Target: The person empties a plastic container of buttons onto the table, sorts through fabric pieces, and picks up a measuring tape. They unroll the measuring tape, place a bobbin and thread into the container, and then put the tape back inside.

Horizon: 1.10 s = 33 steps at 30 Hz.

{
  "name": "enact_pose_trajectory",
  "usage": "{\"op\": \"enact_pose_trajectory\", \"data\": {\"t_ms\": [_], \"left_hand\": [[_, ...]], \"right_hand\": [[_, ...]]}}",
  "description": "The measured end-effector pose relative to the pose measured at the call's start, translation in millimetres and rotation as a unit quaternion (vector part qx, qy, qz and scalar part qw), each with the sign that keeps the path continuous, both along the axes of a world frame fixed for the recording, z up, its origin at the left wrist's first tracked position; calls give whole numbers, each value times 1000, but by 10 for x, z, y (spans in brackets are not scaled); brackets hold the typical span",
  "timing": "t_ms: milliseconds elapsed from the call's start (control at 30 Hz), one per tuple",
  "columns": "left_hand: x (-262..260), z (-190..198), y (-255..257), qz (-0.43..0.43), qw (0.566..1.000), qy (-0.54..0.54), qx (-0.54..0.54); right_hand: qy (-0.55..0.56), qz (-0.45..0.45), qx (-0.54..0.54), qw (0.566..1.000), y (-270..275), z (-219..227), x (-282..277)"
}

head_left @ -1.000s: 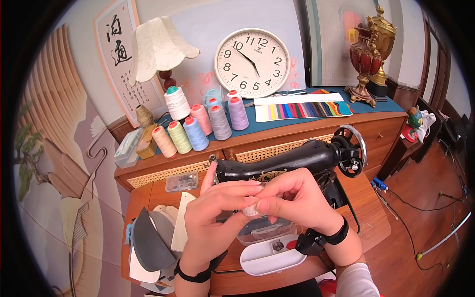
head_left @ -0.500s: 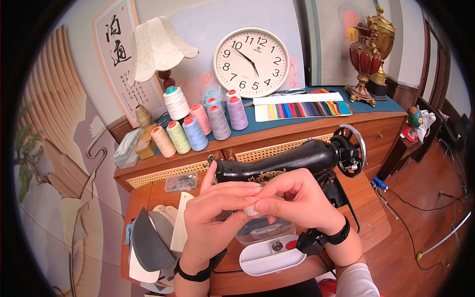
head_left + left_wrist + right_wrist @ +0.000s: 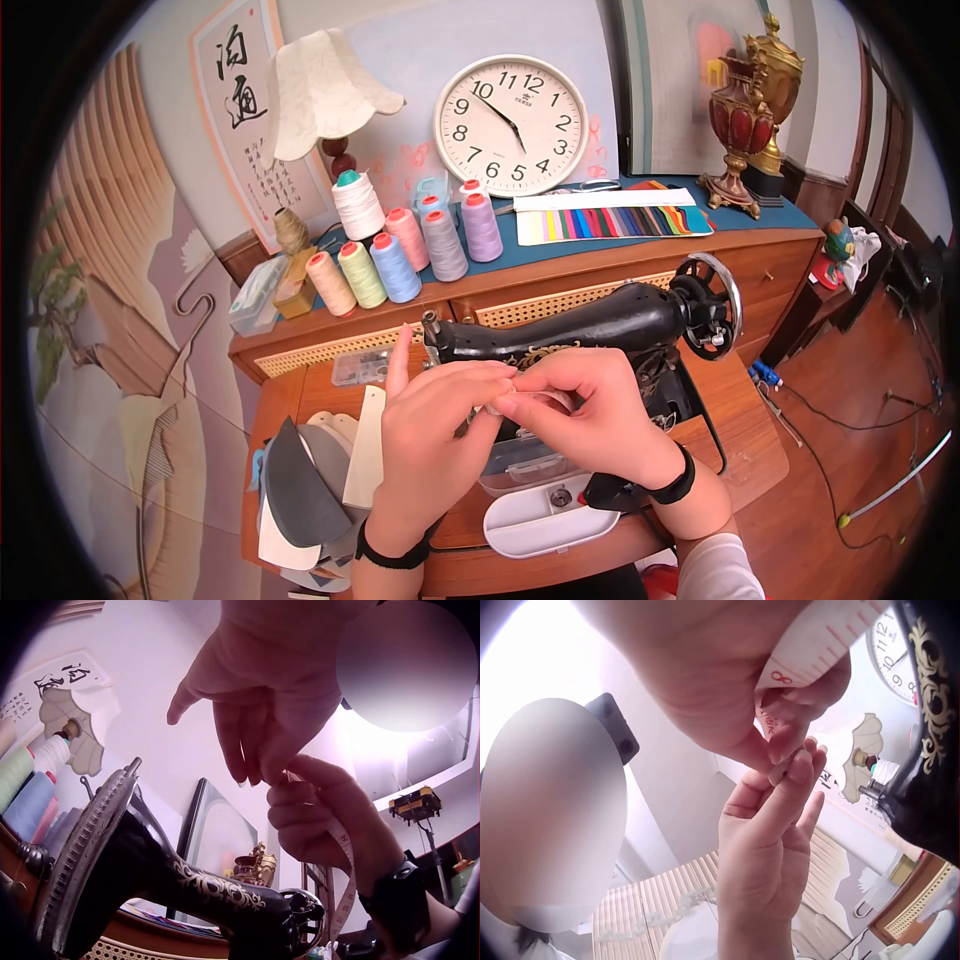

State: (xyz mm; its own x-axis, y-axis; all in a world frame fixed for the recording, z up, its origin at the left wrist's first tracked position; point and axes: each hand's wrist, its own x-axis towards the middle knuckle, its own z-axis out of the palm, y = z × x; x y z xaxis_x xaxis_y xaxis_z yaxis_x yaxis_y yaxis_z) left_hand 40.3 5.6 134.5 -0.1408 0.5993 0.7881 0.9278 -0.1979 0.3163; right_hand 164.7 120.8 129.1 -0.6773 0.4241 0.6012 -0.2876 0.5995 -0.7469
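Observation:
Both hands meet at their fingertips, raised in front of the sewing machine (image 3: 560, 325). My right hand (image 3: 595, 415) pinches a white tape measure (image 3: 810, 656) with red marks and numbers. Part of it shows at the palm in the right wrist view, and a length hangs past the wrist in the left wrist view. My left hand (image 3: 430, 430) pinches the tape's small end between thumb and fingers, touching the right fingertips; its little finger points up. Much of the tape is hidden by the fingers.
Below the hands lies a white oblong tray (image 3: 550, 520) with a metal bobbin part, beside a clear plastic box (image 3: 530, 465). Grey and white pattern pieces (image 3: 310, 490) are stacked at left. Behind stand several thread cones (image 3: 397, 268), a lamp (image 3: 325, 90) and a clock (image 3: 512, 125).
The whitish bit between the fingertips shows less now, and a pale strip of tape appears under the right hand. Both hands have shifted slightly, the left tilting a little.

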Motion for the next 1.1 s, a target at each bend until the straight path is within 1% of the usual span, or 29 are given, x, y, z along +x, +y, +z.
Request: {"op": "enact_pose_trajectory", "data": {"t_ms": [100, 167, 233, 267, 333, 367, 400, 433, 467, 500, 533, 567, 600, 733, 767, 833, 933, 1033, 1100], "left_hand": [[10, -20, 26, 13, 1000, -10, 10], [16, -31, 33, 19, 1000, -15, 18], [8, -32, 19, -4, 998, -62, 1], [3, -27, 10, -4, 998, -63, 1], [-15, 0, -11, -36, 996, -84, -17], [-22, 19, -29, -35, 996, -84, -17], [-28, 41, -48, -55, 994, -90, -29], [-36, 54, -64, -74, 992, -95, -42], [-46, 57, -77, -74, 992, -95, -42], [-54, 57, -91, -98, 987, -117, -47], [-58, 57, -101, -122, 982, -138, -52], [-57, 62, -110, -122, 982, -138, -53], [-55, 69, -120, -145, 975, -158, -53], [-75, 51, -112, -207, 955, -207, -47], [-80, 36, -107, -206, 955, -208, -47], [-80, 10, -96, -248, 926, -280, -53], [-65, 18, -101, -230, 924, -298, -69], [-87, -14, -85, -241, 921, -300, -56], [-78, -3, -94, -240, 926, -288, -54]], "right_hand": [[13, -26, 32, 999, -15, -24, -27], [13, -30, 32, 999, -33, -16, -26], [14, -33, 31, 999, -29, -19, -19], [12, -21, 32, 999, -13, -27, -14], [10, -9, 32, 999, 4, -14, 9], [-12, 30, -27, 999, 0, 13, 35], [-34, 68, -86, 993, 4, 29, 54], [-34, 69, -86, 993, 20, 31, 68], [-50, 102, -112, 987, 38, 34, 83], [-66, 136, -139, 979, 51, 35, 93], [-66, 136, -139, 979, 53, 41, 100], [-57, 168, -159, 971, 52, 51, 109], [-47, 200, -178, 962, 52, 61, 115], [-48, 232, -189, 953, 63, 76, 130], [-45, 238, -200, 949, 55, 65, 126], [-42, 245, -210, 946, 49, 43, 117], [-36, 258, -233, 937, 39, 19, 104], [-33, 258, -233, 937, 16, 19, 97], [0, 262, -200, 944, 15, 12, 89]]}}
